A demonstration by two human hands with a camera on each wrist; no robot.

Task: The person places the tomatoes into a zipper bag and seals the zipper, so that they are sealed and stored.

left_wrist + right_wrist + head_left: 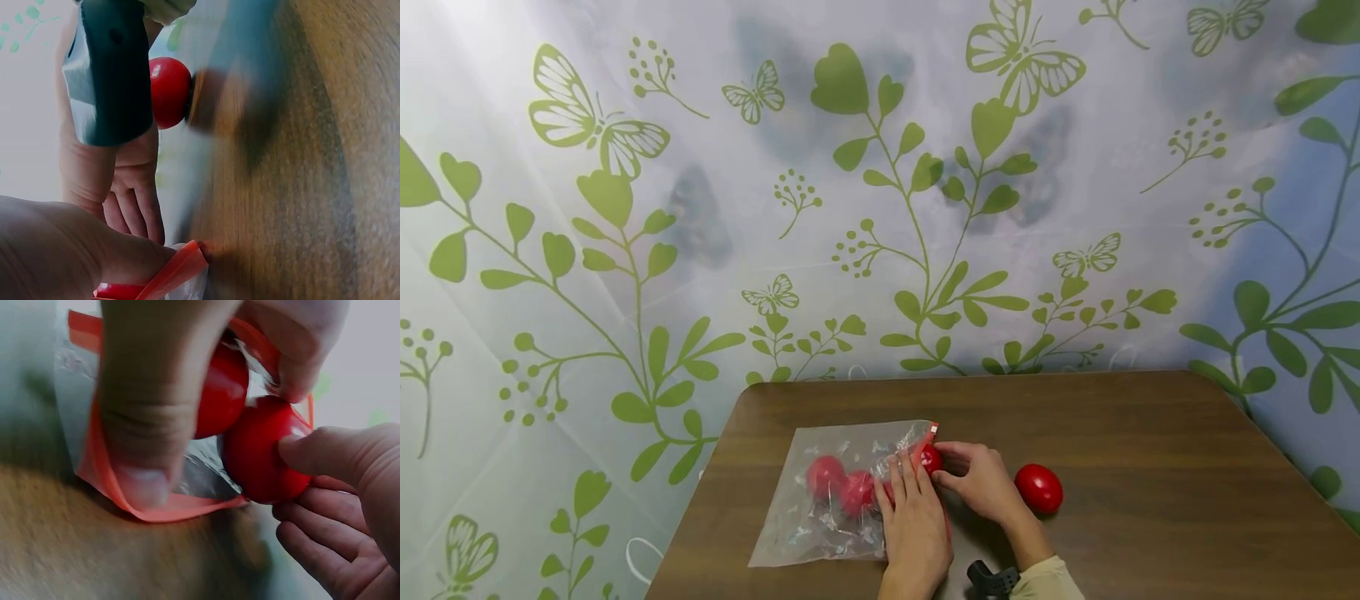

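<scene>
A clear plastic zip bag [778, 525] with a red-orange edge lies on the table, its mouth facing right. Two shiny red tomato-like balls [826, 477] show through its film, and another red ball [224, 390] sits just within the mouth. My left hand [916, 525] holds the bag at its mouth; in the right wrist view its thumb hooks over the orange edge [172, 511] and spreads it. My right hand [981, 483] pinches a red tomato-like ball [265, 453] between thumb and fingers, right at the opening and overlapping the ball within.
One more red tomato-like ball [1039, 488] rests on the brown wooden table [1165, 483], right of my right hand. A dark strap mount [992, 578] is on the right wrist. Behind the table hangs a curtain [880, 208] printed with green leaves and butterflies.
</scene>
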